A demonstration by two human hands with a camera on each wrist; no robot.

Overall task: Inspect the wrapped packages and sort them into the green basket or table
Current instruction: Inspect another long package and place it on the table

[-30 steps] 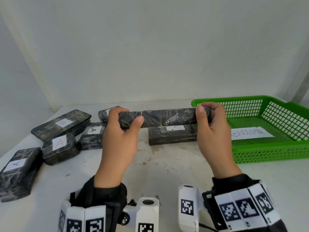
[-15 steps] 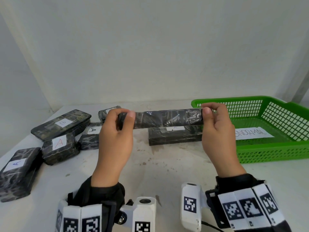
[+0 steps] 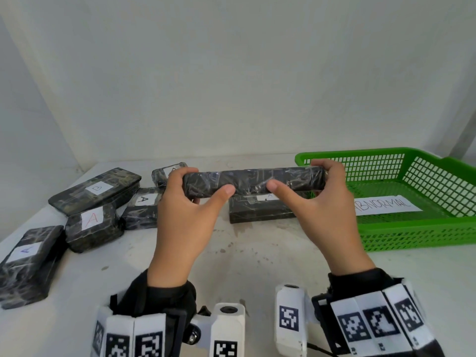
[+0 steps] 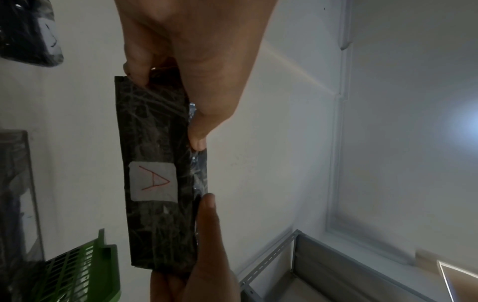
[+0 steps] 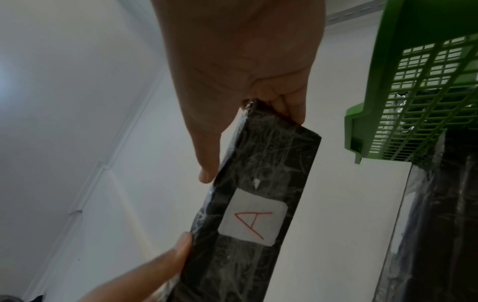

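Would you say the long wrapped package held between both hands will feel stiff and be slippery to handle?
Probably stiff: the long wrapped package spans straight between the left hand and right hand, gripped only at its ends. Its glossy film may be slippery. Flat faces suggest it won't roll.

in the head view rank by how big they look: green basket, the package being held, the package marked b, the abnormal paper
1. green basket
2. held package
3. package marked B, close to the held one and further away, so unsure
4. ABNORMAL paper
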